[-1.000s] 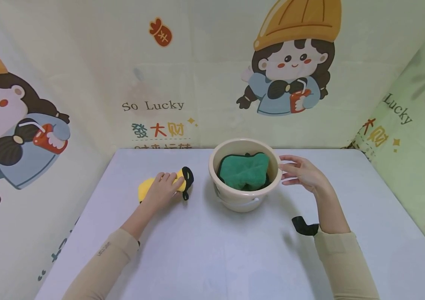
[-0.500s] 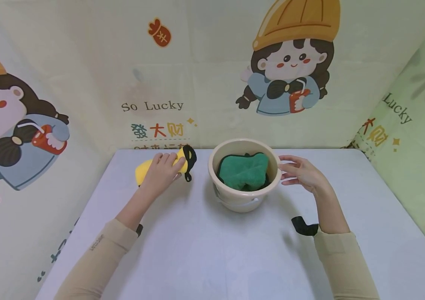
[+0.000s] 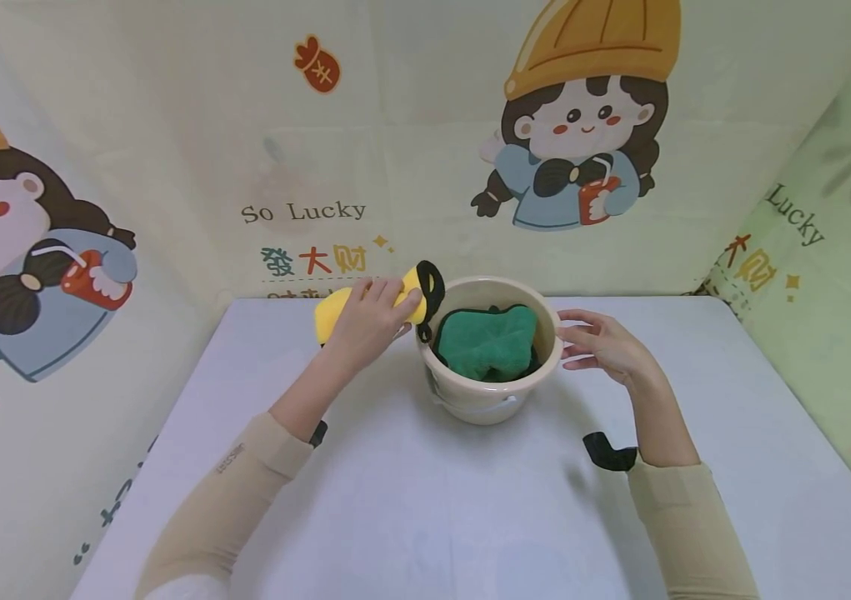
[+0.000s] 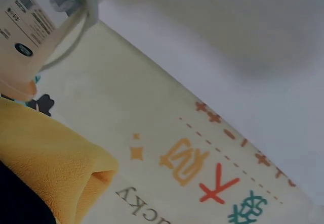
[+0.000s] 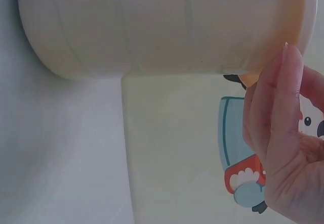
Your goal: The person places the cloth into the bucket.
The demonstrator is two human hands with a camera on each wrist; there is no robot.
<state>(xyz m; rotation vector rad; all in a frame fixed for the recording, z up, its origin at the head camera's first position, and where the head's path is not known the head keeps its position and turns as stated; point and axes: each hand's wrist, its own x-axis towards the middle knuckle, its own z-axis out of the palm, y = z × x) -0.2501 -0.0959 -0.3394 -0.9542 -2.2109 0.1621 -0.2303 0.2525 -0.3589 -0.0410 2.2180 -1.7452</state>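
My left hand [image 3: 367,323] grips a folded yellow towel [image 3: 329,315] with black edging and a black loop, held up beside the bucket's left rim. The left wrist view has the fuzzy towel [image 4: 55,150] at lower left; the hand itself is out of that frame. A cream bucket [image 3: 481,410] stands upright at the back of the table. Inside it sits a bunched green towel [image 3: 488,343] with dark trim. At the bucket's right side, my right hand [image 3: 608,346] touches the outside of the rim with extended fingers, also visible in the right wrist view.
A white table [image 3: 425,517] lies below, its back edge against a printed cloth backdrop [image 3: 425,150]. The bucket's pale handle [image 3: 479,406] hangs down in front. Black wrist straps [image 3: 608,452] show by both cuffs.
My left hand has lifted the yellow towel off the table and carried it right and back, to the bucket's left rim. The right hand and bucket have stayed in place.
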